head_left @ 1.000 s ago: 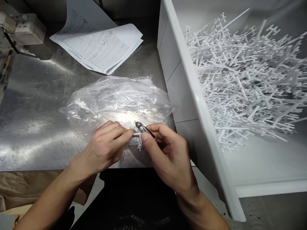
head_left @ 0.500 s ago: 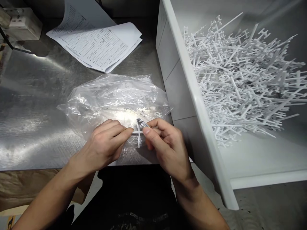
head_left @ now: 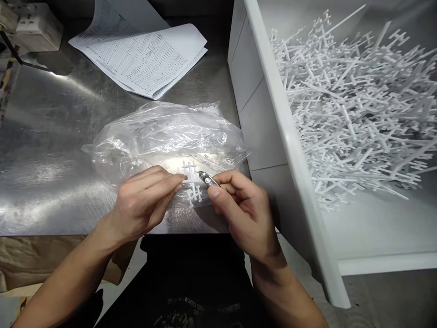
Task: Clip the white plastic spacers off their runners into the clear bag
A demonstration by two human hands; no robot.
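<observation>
Near the middle of the frame, our left hand (head_left: 146, 200) pinches a small branched white plastic piece (head_left: 192, 182) by one end, thumb and forefinger closed on it. Just to the right, our right hand (head_left: 239, 205) grips a small metal cutting tool (head_left: 207, 178), its tip pointing up and left, near the white piece. Both hands are over the front of a crumpled clear plastic bag (head_left: 164, 130) that lies on the metal table (head_left: 44, 155), in the center of the frame. We see folded printed sheets (head_left: 150, 59) behind the bag, at the upper left of center, and a pale box-shaped object (head_left: 39, 27) in the upper left corner. A white bin (head_left: 362, 232) fills the right side of the frame, holding a tangled heap of white plastic sprues (head_left: 358, 114). At the lower left, brown paper (head_left: 37, 259) shows below the table edge, partly hidden by our left forearm.
</observation>
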